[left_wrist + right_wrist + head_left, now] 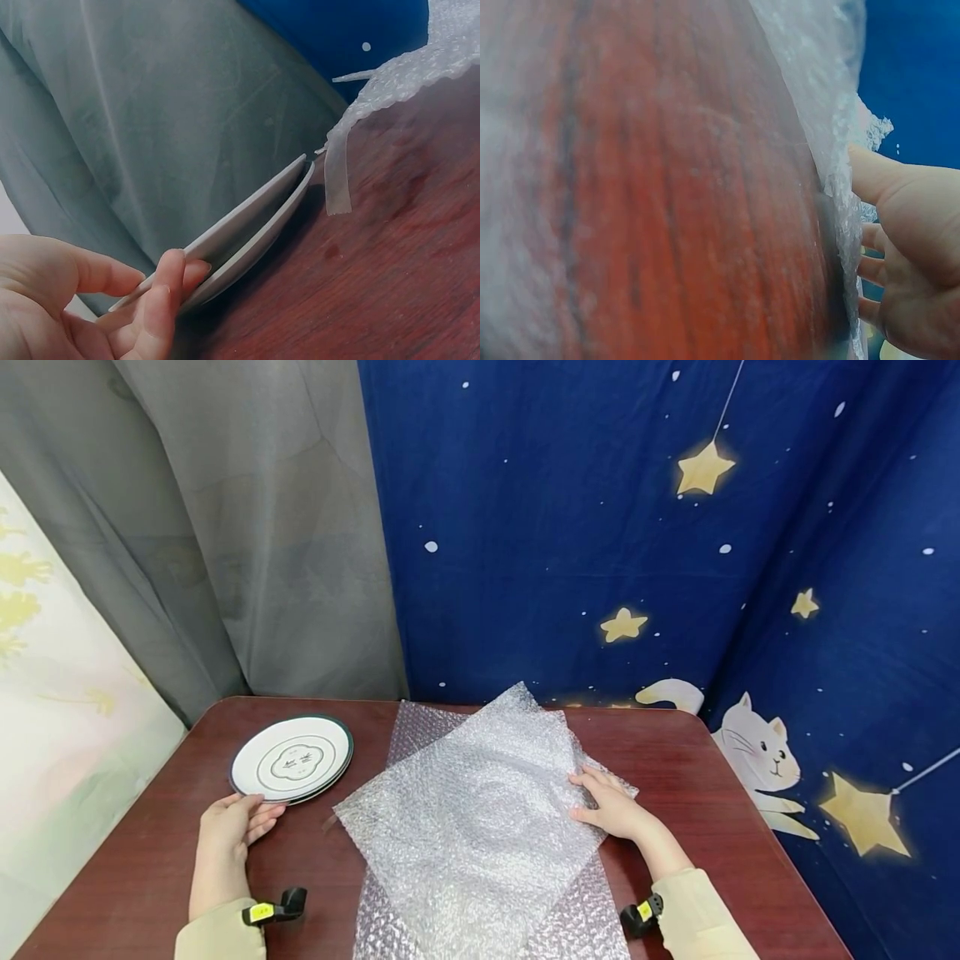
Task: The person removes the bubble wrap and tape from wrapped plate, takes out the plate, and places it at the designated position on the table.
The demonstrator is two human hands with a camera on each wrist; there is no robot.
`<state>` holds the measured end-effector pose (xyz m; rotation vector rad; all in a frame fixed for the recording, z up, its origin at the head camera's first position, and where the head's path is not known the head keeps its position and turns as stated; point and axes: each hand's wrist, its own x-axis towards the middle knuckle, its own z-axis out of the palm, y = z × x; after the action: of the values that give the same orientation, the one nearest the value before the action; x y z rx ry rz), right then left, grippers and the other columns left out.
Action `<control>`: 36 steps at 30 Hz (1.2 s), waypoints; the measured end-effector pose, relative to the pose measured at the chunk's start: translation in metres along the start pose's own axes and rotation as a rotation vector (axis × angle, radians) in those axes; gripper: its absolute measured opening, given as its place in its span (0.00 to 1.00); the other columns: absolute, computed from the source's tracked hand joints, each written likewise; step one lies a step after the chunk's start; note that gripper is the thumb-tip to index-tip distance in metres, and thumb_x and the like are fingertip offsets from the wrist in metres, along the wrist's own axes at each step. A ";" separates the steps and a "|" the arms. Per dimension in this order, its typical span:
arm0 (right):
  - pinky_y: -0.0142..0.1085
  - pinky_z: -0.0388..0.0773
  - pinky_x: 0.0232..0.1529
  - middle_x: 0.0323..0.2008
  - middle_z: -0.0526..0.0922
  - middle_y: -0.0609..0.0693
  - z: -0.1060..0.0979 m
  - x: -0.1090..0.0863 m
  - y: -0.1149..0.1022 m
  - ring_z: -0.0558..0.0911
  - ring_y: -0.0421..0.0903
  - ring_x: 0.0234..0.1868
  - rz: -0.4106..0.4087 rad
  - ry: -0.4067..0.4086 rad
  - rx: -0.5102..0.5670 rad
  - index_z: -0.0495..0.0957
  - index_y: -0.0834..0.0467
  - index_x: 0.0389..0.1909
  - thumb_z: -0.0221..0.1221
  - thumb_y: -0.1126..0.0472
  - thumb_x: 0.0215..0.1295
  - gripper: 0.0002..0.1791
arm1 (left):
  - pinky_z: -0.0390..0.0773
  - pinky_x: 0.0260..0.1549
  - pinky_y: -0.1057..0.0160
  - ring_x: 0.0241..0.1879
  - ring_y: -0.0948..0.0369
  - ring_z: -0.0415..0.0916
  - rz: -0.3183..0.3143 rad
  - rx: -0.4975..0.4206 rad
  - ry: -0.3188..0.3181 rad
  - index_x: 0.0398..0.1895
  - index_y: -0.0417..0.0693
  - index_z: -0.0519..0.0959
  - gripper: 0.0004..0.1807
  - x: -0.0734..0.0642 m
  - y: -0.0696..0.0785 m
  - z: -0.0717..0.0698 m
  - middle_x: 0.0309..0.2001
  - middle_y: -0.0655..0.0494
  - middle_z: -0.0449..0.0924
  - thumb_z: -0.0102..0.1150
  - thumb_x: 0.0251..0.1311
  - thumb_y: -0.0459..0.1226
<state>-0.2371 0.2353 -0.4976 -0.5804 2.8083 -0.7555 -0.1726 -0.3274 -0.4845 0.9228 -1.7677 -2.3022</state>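
At the table's left side, my left hand point(234, 827) pinches the near rim of a white plate point(262, 764) with a dark edge and a face-like drawing in its middle. In the left wrist view, the thumb lies above this upper plate point(244, 206) and fingers reach under it. A second plate point(255, 251) sits beneath, with a gap between the two. My right hand point(611, 803) rests with spread fingers on the right part of a bubble wrap sheet point(465, 793). Faint round marks show in the sheet's middle; what causes them I cannot tell.
Another bubble wrap sheet point(577, 918) lies under the first, turned at a different angle. Both are spread across the middle of the dark red wooden table point(697, 827). Behind the table hang a grey curtain point(292, 527) and a blue starry curtain point(555, 527).
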 end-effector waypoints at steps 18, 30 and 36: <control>0.70 0.50 0.59 0.70 0.55 0.65 -0.001 0.001 -0.002 0.50 0.69 0.69 -0.008 0.007 -0.002 0.66 0.58 0.66 0.61 0.46 0.63 0.35 | 0.81 0.26 0.66 0.24 0.60 0.83 0.035 0.119 -0.045 0.50 0.32 0.63 0.12 0.001 0.000 -0.003 0.21 0.54 0.82 0.42 0.72 0.34; 0.71 0.50 0.58 0.70 0.55 0.66 0.001 -0.001 0.000 0.50 0.69 0.69 -0.012 0.011 0.013 0.66 0.58 0.66 0.61 0.47 0.63 0.34 | 0.82 0.25 0.65 0.22 0.60 0.83 0.042 0.133 0.014 0.52 0.26 0.62 0.15 0.000 -0.006 -0.001 0.19 0.54 0.82 0.44 0.71 0.33; 0.71 0.49 0.58 0.70 0.54 0.65 0.003 -0.002 0.001 0.49 0.69 0.69 -0.005 0.010 0.012 0.66 0.57 0.67 0.61 0.46 0.63 0.34 | 0.82 0.25 0.63 0.21 0.59 0.83 0.043 0.091 0.049 0.52 0.27 0.61 0.15 0.000 -0.007 0.001 0.19 0.53 0.81 0.46 0.70 0.31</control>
<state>-0.2351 0.2360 -0.5005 -0.5828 2.8107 -0.7781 -0.1713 -0.3242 -0.4910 0.9375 -1.8676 -2.1702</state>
